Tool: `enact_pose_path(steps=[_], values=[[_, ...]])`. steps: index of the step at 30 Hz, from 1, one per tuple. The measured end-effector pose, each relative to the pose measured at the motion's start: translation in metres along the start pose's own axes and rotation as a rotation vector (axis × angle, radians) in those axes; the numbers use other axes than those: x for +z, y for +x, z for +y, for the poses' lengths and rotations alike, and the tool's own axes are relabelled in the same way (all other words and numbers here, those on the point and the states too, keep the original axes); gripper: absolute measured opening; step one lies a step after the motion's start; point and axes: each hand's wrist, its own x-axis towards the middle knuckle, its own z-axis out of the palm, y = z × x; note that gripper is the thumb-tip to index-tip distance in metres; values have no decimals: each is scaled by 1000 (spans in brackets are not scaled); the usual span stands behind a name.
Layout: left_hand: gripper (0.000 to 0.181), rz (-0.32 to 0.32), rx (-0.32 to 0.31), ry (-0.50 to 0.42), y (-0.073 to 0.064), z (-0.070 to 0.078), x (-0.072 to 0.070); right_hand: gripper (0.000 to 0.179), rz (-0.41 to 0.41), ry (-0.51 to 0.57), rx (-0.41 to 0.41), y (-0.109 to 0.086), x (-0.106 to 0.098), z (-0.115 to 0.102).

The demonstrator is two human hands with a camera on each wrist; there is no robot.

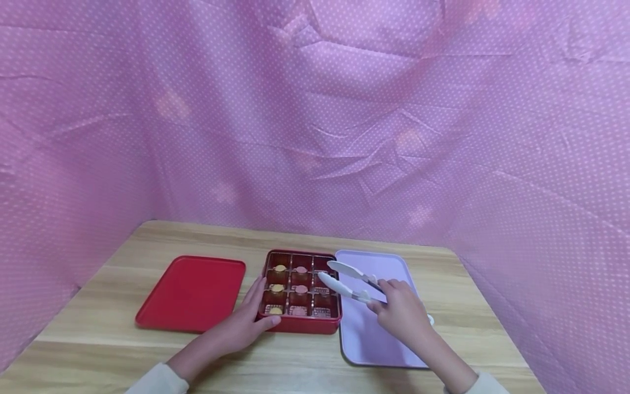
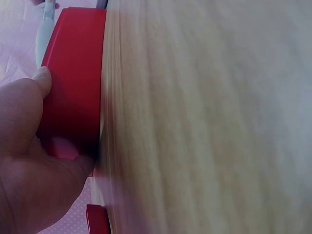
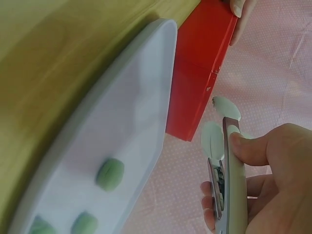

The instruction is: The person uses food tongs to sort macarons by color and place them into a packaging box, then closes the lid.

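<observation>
"What is nearest the viewer?"

"The pale sleeves point(image 1: 159, 380), then the person's hands. The left hand point(image 1: 240, 327) grips the near left corner of the red box point(image 1: 305, 326), thumb at the front, fingers along the left side."

"And the right hand point(image 1: 401, 311)?"

"It has its fingers wrapped round the tongs point(image 1: 339, 287). Their tips stand apart with a visible gap between them, and seen from the head they overlap the box's right-hand column."

"Where is the box?"

"In the middle of the wooden table point(image 1: 280, 364), upright and uncovered, its compartments in three columns. Yellow pieces point(image 1: 278, 288) sit in the left column, pink pieces point(image 1: 301, 289) in the middle one."

"What flanks it?"

"A flat red tray point(image 1: 197, 295) on the left, a little apart. Just beside it on the right, a lavender tray point(image 1: 364, 345); whether they touch, one cannot tell. The right wrist view shows green pieces point(image 3: 111, 174) on that tray."

"And farthest off?"

"A pink dotted curtain point(image 1: 315, 137), creased, hanging behind the table."
</observation>
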Motion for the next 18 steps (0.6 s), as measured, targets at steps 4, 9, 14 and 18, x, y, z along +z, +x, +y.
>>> enact_pose_path(steps=[4, 9, 14, 18], values=[[102, 2, -4, 0, -1, 0, 0, 47, 26, 17, 6, -12, -6, 7], [102, -1, -7, -5, -1, 0, 0, 54, -5, 21, 62, -27, -14, 21], [102, -1, -6, -4, -1, -2, 0, 55, -35, 6, 105, -42, -21, 35], [103, -7, -17, 0, -2, -1, 0, 56, -37, -8, 116, -55, -23, 44]])
